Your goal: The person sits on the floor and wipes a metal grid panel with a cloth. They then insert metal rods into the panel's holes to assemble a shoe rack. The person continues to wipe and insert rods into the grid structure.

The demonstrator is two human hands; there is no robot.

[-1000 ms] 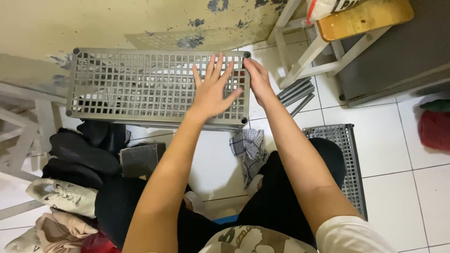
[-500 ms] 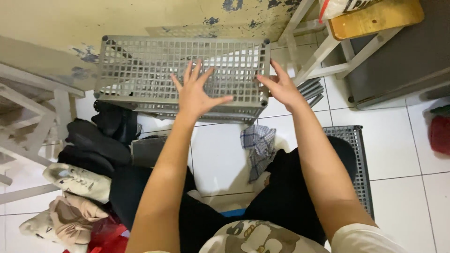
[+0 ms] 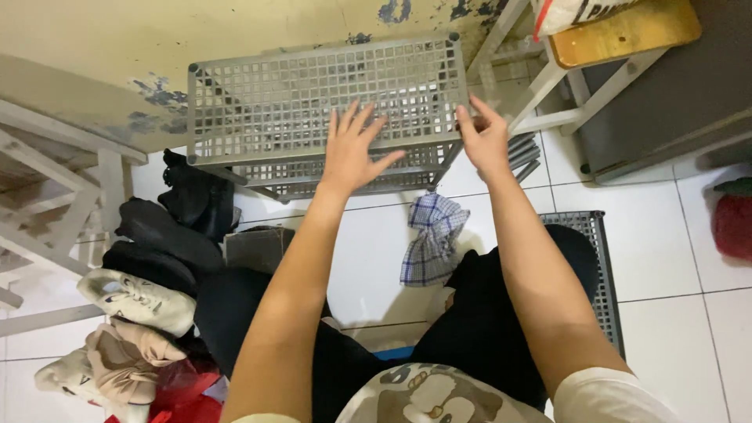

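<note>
— What lies nearest the person?

— Black-trousered legs over a white tiled floor [image 3: 674, 258]; by the right leg, a loose grey grid panel [image 3: 599, 266] lies flat on the tiles; to the left, a heap of shoes: a pale sneaker [image 3: 141, 299], a beige one [image 3: 117, 362] below it, dark ones above.

— And between the arms?

— A blue-and-white checked cloth [image 3: 432, 235] crumpled on the floor, just in front of the rack; a small dark box [image 3: 258, 247] sits to its left.

— Where are the hands?

— Both on the grey plastic grid rack [image 3: 274, 102], which stands on the floor against the peeling yellow wall [image 3: 157, 31], its top shelf tilted slightly; the left hand [image 3: 352, 153] lies flat on the top shelf near its front edge, fingers [image 3: 364, 121] spread open, pressing and not gripping; the right hand [image 3: 486, 141] is at the right end of the shelf by the corner post, fingers loosely open, thumb against the edge; whether it clasps the post I cannot tell.

— Anything beyond?

— A second grid shelf shows beneath the top one; a few grey tubes [image 3: 523, 153] lie on the floor just right of the rack; a white stool with a wooden seat [image 3: 619, 31] stands at the far right; a white wooden frame [image 3: 55, 227] is at the left; something red [image 3: 735, 223] sits at the right edge.
</note>
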